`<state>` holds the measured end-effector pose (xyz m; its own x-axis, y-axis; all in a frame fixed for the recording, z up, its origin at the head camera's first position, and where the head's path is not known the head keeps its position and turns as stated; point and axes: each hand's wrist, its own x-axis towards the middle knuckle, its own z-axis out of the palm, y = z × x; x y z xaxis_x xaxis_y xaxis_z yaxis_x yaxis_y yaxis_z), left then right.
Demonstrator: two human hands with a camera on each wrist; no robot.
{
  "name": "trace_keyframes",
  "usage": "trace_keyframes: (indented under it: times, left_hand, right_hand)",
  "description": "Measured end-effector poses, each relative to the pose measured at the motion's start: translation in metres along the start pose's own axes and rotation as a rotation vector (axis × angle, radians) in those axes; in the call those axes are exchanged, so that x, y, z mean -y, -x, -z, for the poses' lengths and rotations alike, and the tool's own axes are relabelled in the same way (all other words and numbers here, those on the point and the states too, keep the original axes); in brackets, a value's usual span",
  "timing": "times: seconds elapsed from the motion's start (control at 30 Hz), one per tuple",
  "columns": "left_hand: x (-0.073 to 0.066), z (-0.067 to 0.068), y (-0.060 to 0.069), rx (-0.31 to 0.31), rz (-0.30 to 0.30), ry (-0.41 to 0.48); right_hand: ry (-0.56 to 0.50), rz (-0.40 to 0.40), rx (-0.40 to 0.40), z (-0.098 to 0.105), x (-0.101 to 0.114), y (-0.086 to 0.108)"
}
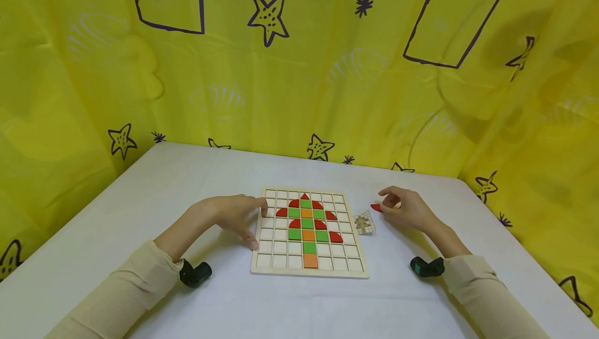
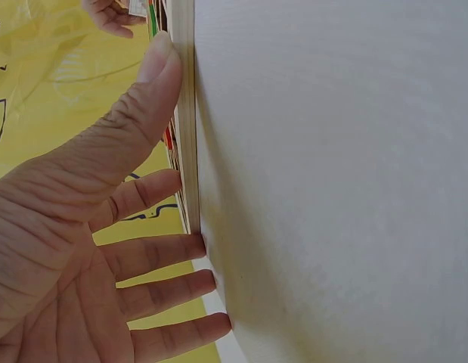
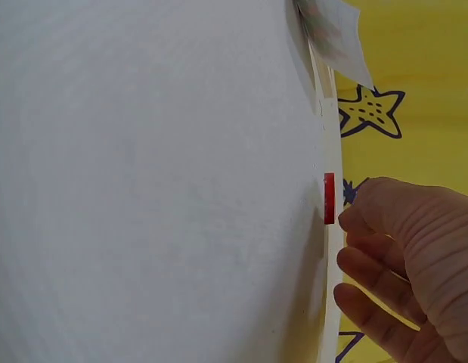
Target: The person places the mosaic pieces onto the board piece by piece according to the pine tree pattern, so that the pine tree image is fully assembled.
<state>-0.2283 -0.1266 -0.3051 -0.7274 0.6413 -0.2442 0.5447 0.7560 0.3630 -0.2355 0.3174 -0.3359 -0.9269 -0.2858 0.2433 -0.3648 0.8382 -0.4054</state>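
A wooden grid board (image 1: pixel 357 273) lies on the table, with green and orange squares, red curved pieces and a red triangle forming a tree shape. My left hand (image 1: pixel 236 217) rests against the board's left edge, thumb near the lower corner and index finger higher up. In the left wrist view its fingers are spread and fairly straight beside the board's side (image 2: pixel 187 113). On the right, my right hand (image 1: pixel 406 208) hovers low with loosely bent fingers. A red piece (image 1: pixel 376 207) lies at its thumb tip; the right wrist view shows a slight gap between them.
A small printed card (image 1: pixel 364 223) with a similar pattern lies right of the board, one edge lifted. A white cloth covers the table (image 1: pixel 224 297). Behind it hangs a yellow curtain (image 1: pixel 299 94) with drawn stars. Dark wrist devices (image 1: pixel 194 273) sit at both cuffs.
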Motion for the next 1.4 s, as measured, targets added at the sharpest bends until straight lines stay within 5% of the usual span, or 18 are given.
trace_keyframes:
  times: [0.23,0.6,0.87,1.4]
  left_hand:
    - [0.0003,-0.0001,-0.0003,0.002,0.003,-0.001]
    - [0.0009,-0.0014,-0.0012,0.002,-0.004,0.004]
    - [0.0006,-0.0014,-0.0009,0.001,0.0,0.006]
    - [-0.0008,0.0001,-0.0006,0.0,0.0,0.005]
  right_hand:
    - [-0.048,0.084,0.087,0.0009,-0.0046,0.0012]
    - [-0.067,0.07,0.062,0.0022,-0.0046,0.0037]
    - [-0.073,0.089,0.18,0.0015,-0.0003,0.0028]
    - [-0.043,0.123,0.161,0.0038,0.0044,0.0015]
